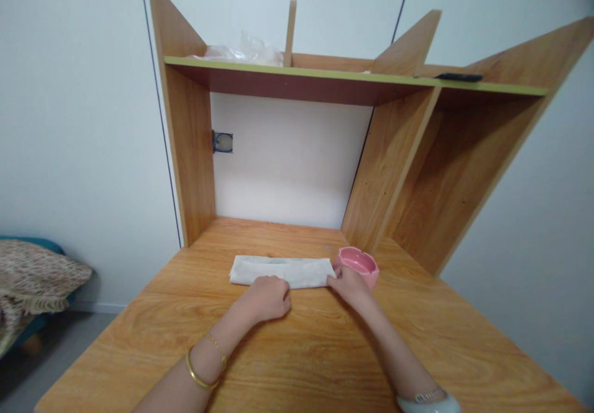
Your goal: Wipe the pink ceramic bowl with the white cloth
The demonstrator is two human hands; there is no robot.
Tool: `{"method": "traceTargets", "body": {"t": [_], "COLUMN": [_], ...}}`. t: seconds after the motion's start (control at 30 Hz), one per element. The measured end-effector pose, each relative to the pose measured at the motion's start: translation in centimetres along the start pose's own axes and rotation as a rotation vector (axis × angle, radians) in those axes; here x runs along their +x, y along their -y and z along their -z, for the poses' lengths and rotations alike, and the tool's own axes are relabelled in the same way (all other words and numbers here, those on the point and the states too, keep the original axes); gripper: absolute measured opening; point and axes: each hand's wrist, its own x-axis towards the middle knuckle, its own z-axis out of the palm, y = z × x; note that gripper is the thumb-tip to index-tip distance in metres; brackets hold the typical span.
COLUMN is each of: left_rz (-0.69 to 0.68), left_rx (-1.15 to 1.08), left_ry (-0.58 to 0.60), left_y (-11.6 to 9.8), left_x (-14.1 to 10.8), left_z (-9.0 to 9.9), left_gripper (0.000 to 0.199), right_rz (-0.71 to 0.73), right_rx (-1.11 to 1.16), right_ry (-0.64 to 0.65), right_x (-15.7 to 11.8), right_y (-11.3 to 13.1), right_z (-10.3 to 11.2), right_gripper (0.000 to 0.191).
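Observation:
A white folded cloth (297, 272) lies as a long flat strip across the wooden desk (297, 351). My left hand (270, 297) rests curled at its front edge, near the middle, with fingers closed and the fingertips partly hidden. At the strip's right end, my right hand (347, 283) pinches the corner between thumb and fingers. Just behind and beside my right hand stands a pink bowl-like dish (357, 260) with a notched rim, its front partly covered by that hand.
A wooden shelf unit (190, 153) rises at the back of the desk. Its upper board holds clear plastic bags (245, 53) and a dark flat object (459, 77). A patterned cloth (39, 277) covers a blue seat at the left.

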Motion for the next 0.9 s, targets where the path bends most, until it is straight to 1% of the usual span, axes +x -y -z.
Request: {"method": "traceTargets", "body": {"t": [0.1,0.23,0.33,0.43,0.53,0.6,0.67,0.77,0.83,0.9], "left_rz": [-0.026,-0.073,-0.098,-0.111,-0.107,-0.091,-0.071,-0.065,-0.069,-0.072], "left_rx": [-0.006,-0.010,0.001,0.008,0.012,0.029,0.055,0.081,0.084,0.079], "left_ry": [-0.004,-0.029,-0.034,-0.026,-0.032,-0.054,-0.063,-0.045,-0.035,-0.024], "left_y": [-0.2,-0.8,-1.1,-1.2,-1.0,-0.6,-0.3,-0.3,-0.6,-1.1], "left_x": [0.0,-0.1,0.0,0.0,0.0,0.0,-0.1,-0.2,-0.3,-0.3], "left_z": [-0.1,-0.3,-0.6,-0.9,-0.8,-0.5,-0.1,0.1,0.0,-0.2], "left_gripper": [0.027,0.029,0.030,0.033,0.035,0.033,0.029,0.025,0.027,0.030], "right_rz": [-0.032,-0.036,0.008,0.107,0.172,0.181,0.200,0.242,0.273,0.321], "right_rx": [0.098,0.268,0.309,0.289,0.211,0.145,0.097,0.054,0.033,0.017], "right_ry": [-0.084,-0.110,-0.098,-0.103,-0.074,-0.047,-0.030,-0.011,0.014,0.072], "right_x": [0.3,0.8,0.9,0.9,1.1,1.4,1.9,2.4,2.6,2.5], "right_y": [0.2,1.1,2.9,5.6,8.2,9.5,10.3,11.3,12.0,12.8], "right_z": [0.7,2.0,3.0,3.6,3.1,2.4,1.7,0.7,0.3,-0.1], "right_gripper": [0.012,0.008,0.007,0.008,0.009,0.007,0.005,0.004,0.005,0.007]}}
